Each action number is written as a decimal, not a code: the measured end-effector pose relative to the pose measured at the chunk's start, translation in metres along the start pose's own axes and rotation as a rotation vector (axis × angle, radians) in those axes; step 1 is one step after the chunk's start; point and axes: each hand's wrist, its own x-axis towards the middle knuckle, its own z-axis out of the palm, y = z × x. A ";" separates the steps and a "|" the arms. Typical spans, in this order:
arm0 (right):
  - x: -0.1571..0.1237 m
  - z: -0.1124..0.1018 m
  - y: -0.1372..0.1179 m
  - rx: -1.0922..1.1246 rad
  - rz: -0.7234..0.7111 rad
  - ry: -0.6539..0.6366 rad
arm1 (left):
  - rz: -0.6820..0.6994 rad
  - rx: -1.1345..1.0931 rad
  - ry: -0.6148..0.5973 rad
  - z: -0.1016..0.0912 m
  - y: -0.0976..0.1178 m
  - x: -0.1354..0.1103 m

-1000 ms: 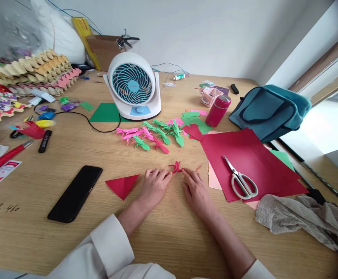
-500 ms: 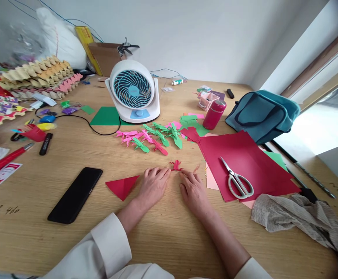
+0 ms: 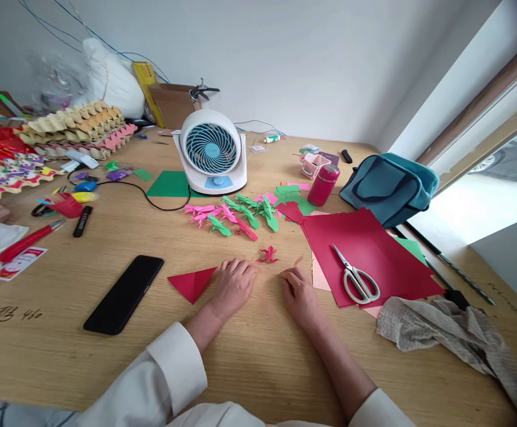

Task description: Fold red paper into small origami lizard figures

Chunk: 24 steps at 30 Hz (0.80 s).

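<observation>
A small red folded-paper figure [image 3: 267, 255] with thin limbs lies on the table between my hands, touched by neither. My left hand [image 3: 235, 284] rests palm down just left of it, fingers laid out on the wood and holding nothing I can see. To the right, my right hand [image 3: 300, 293] lies on the table with loosely bent fingers, the thumb a little apart from them. A red paper triangle [image 3: 191, 286] with a crease is beside my left hand. Farther back sits a cluster of folded pink, green and red paper figures [image 3: 244, 214].
White-handled scissors [image 3: 357, 279] lie on red paper sheets [image 3: 400, 267] at right, near a crumpled cloth [image 3: 422, 326]. A black phone [image 3: 124, 293] is at left. Behind stand a fan [image 3: 211, 154], a red flask [image 3: 324, 185] and a teal bag [image 3: 389, 187].
Both hands have drawn slightly away from the red folded figure, which they were touching or almost touching. My right fingers are more bent. The camera view has shifted a little.
</observation>
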 end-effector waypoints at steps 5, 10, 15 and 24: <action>-0.003 -0.002 0.000 0.009 -0.018 -0.012 | 0.079 0.006 0.011 -0.001 0.002 -0.002; -0.009 -0.003 -0.002 0.033 -0.021 0.025 | 0.096 -0.032 0.077 -0.008 0.007 -0.017; -0.018 -0.004 -0.003 0.038 -0.002 0.064 | -0.187 0.026 0.326 -0.024 0.001 -0.044; -0.019 -0.005 0.002 0.069 -0.002 0.067 | -0.507 0.087 0.188 -0.035 -0.042 -0.074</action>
